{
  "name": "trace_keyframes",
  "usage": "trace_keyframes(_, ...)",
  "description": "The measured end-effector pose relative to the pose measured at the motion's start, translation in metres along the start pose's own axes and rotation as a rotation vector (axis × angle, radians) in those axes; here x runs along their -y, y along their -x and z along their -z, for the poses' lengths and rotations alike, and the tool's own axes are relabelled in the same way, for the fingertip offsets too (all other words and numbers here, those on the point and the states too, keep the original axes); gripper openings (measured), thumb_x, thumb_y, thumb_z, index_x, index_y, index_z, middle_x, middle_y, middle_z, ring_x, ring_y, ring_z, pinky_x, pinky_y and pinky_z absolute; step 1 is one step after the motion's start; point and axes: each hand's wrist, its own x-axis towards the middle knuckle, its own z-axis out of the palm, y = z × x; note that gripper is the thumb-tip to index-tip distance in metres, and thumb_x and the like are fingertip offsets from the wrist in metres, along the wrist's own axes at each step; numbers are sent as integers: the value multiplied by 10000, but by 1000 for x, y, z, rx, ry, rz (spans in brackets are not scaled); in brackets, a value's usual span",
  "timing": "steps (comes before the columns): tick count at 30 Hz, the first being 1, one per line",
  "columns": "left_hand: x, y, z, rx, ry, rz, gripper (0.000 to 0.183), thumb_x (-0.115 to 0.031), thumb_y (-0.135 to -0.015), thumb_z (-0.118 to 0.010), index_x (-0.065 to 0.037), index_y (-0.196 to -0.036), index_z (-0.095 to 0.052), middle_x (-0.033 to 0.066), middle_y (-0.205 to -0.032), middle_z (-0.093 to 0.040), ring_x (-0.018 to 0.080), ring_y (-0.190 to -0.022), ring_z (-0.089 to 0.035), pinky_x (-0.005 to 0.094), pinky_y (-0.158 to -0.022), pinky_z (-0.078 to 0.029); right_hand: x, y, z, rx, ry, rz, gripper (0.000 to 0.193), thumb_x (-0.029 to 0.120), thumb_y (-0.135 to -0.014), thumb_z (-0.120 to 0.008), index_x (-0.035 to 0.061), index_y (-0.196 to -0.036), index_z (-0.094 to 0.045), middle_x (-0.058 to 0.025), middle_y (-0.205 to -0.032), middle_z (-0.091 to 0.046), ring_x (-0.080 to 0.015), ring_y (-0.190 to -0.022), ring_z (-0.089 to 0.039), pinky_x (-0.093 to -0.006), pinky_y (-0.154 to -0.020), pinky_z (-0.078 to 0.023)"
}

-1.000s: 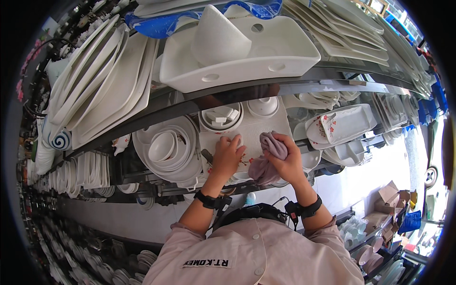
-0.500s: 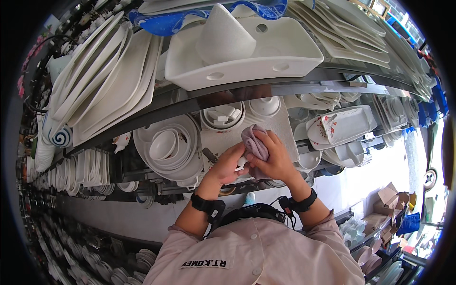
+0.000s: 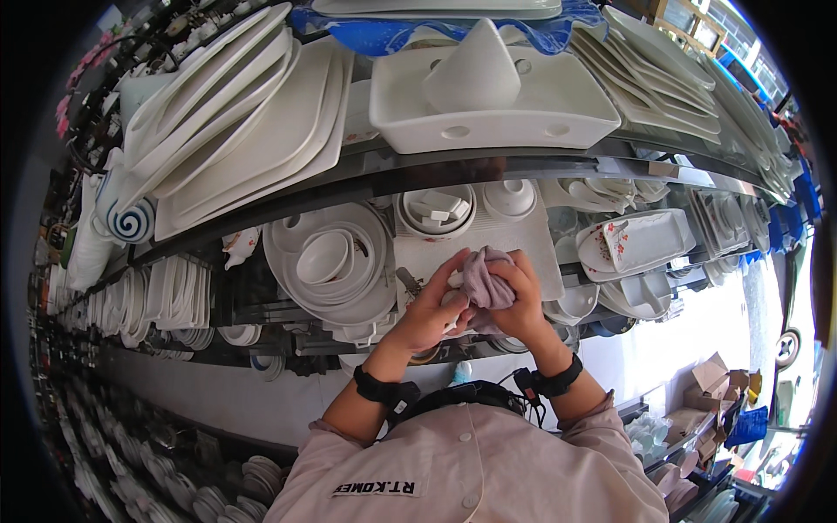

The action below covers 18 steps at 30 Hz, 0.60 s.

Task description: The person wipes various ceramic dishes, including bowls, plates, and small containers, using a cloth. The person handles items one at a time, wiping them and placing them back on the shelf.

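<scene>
Wrapped in the fingers of my right hand (image 3: pixel 525 305) is a bunched mauve cloth (image 3: pixel 488 277). My left hand (image 3: pixel 422 317) grips a small white ceramic piece (image 3: pixel 456 280), mostly hidden by my fingers and the cloth pressed against it; its exact kind cannot be made out. Both hands meet above the front of the middle shelf, over a pale textured sheet (image 3: pixel 547 261). Farther back on that sheet stand a round white bowl (image 3: pixel 436 234) containing small white blocks (image 3: pixel 440 205) and a small lidded white pot (image 3: pixel 510 200).
Stacked white plates and bowls (image 3: pixel 327 261) stand left of the sheet; a flower-patterned rectangular dish (image 3: pixel 649 240) lies to the right. Above, the upper shelf's dark edge (image 3: pixel 418 179) carries a white trough (image 3: pixel 497 131) with a cone (image 3: pixel 475 74) and leaning plates (image 3: pixel 261 148).
The shelves and dishes sit slightly farther right in view. My right hand and the cloth have turned and closed further around the white piece, which my left hand still holds.
</scene>
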Motion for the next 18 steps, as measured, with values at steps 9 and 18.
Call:
trace_keyframes(9,-7,45,43,127,325,94,343,-339,-1081,-478,-133,-1342,-562,28,-1088,-636,107,-801,-578,226,-518,-353,44,9,-30,-130,158,391,466,55,-573,-874,126,-1008,-724,-86,-1039,-650,-295,-932,-650,-397,-811,-544)
trace_keyframes(18,-24,113,52,25,110,147,407,-417,-1082,-459,-106,-1309,-590,19,-1099,-669,112,-918,-657,258,-567,-487,103,33,-66,129,179,476,442,74,-570,-860,146,-986,-731,-63,-1092,-660,-320,-1014,-641,-422,-856,-550)
